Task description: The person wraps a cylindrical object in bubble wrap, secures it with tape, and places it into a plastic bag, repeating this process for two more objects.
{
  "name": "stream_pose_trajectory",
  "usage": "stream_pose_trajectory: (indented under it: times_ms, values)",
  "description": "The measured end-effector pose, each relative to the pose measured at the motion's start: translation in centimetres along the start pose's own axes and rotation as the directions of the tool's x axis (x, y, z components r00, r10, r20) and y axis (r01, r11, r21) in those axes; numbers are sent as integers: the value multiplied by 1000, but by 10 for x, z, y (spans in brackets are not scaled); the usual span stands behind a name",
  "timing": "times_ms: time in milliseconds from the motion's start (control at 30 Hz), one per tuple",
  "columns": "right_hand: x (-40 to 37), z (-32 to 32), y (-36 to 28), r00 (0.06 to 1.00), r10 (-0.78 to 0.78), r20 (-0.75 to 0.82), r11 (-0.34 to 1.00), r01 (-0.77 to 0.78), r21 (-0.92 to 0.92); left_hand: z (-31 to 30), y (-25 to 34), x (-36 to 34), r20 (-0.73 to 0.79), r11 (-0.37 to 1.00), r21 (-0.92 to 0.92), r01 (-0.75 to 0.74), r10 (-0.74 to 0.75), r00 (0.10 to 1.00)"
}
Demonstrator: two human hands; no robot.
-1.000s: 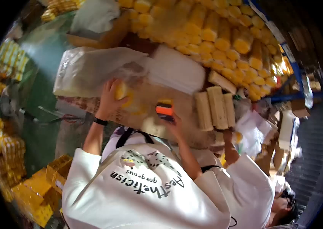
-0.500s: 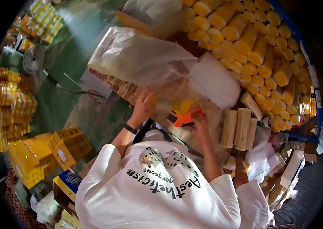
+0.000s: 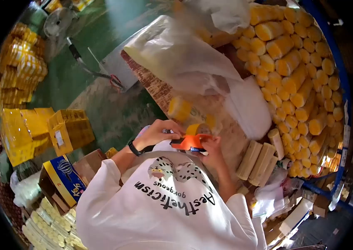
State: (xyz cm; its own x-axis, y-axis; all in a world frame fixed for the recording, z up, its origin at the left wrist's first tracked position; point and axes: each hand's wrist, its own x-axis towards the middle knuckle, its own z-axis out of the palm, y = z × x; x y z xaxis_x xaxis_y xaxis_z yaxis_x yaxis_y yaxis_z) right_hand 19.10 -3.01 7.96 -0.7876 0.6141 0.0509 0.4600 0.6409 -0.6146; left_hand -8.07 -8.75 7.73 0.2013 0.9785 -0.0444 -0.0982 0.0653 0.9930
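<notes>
My right hand [image 3: 212,151] is wrapped round the handle of an orange tape dispenser [image 3: 191,142], held close to my body. A roll of yellow tape [image 3: 198,130] sits on the dispenser. At the dispenser's left end, my left hand [image 3: 162,132] has its fingers bent and drawn together; whatever is between the fingertips is too small to make out. Just beyond both hands, a yellow-wrapped bundle [image 3: 179,109] lies on the worktable [image 3: 151,81], slightly blurred. Translucent plastic sheeting [image 3: 193,62] drapes over the table's far part.
Yellow-ended rolls [image 3: 287,71] are piled inside a blue frame [image 3: 343,79] at right. Pale wrapped rolls [image 3: 255,162] lie by the table's right side. Yellow cartons [image 3: 70,131] and a blue-yellow box [image 3: 64,179] stand at left. A bent metal handle [image 3: 89,68] rises beyond the table.
My left hand has come off the tabletop to the dispenser's end. The dispenser in my right hand has drawn nearer to my body. The camera view has shifted.
</notes>
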Motion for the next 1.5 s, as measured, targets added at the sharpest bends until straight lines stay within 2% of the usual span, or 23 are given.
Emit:
stream_pose_trajectory:
  times_ms: [100,133,233,267,333,400,467,500,567,600,700,733,833,867,967,1000,1067,1167,1267,1367,1467,1500]
  values:
    - [4,1,-12,994,37,99,999,-38,10,3,-3,-11,-113,977,-212,32,-57,992]
    - [4,5,-13,992,53,116,999,-54,6,6,-11,-14,-168,943,-321,89,-149,974]
    - [19,0,-31,996,54,65,998,-56,20,0,-19,-16,-335,990,13,144,-131,933]
    - [23,0,-36,996,50,69,998,-53,32,1,-32,-15,-361,980,8,201,-184,914]
    - [28,1,-45,997,45,70,997,-49,57,-1,-34,-12,-412,979,-73,188,-201,889]
    - [34,-3,-52,985,120,121,977,-139,161,-8,-47,-11,-489,976,-136,172,-217,845]
    - [38,-7,-56,977,165,135,951,-194,240,-35,-60,-8,-627,978,-201,58,-174,759]
    - [35,-8,-54,974,175,145,960,-201,194,-49,-67,-5,-694,974,-228,-4,-160,702]
    - [28,-7,-46,968,188,166,973,-207,100,-82,-84,4,-723,997,-67,45,-80,687]
    - [28,-6,-44,970,198,138,978,-205,41,-92,-94,11,-644,995,-93,24,-78,761]
    - [29,-4,-39,948,305,86,952,-301,-63,-98,-125,26,-564,991,-65,119,-135,815]
    - [28,-5,-40,932,341,120,939,-333,-85,-95,-128,29,-541,983,-163,90,-165,825]
    - [19,13,-44,956,280,82,939,-255,-231,-96,-139,37,-473,970,-194,148,-225,852]
    - [19,18,-44,969,223,103,957,-197,-212,-99,-153,40,-464,979,-147,140,-193,865]
    - [4,49,-35,969,220,110,957,-192,-219,-98,-164,54,-445,971,-206,124,-206,872]
    - [3,55,-33,978,180,109,956,-148,-255,-100,-167,59,-413,968,-215,125,-206,887]
    - [1,59,-39,973,213,85,946,-184,-268,-100,-174,65,-343,963,-235,133,-210,916]
    - [-3,64,-41,972,229,45,946,-211,-247,-98,-173,72,-337,974,-201,107,-172,926]
    - [-11,71,-38,967,253,31,938,-238,-252,-93,-169,76,-315,975,-134,180,-214,925]
    - [-16,76,-32,966,259,-3,936,-252,-246,-90,-183,85,-276,988,-112,102,-130,952]
    - [-16,74,-33,966,256,-47,934,-259,-245,-82,-162,85,-319,980,19,197,-181,930]
    - [-16,73,-32,970,234,-71,935,-244,-258,-82,-168,84,-318,984,5,178,-168,933]
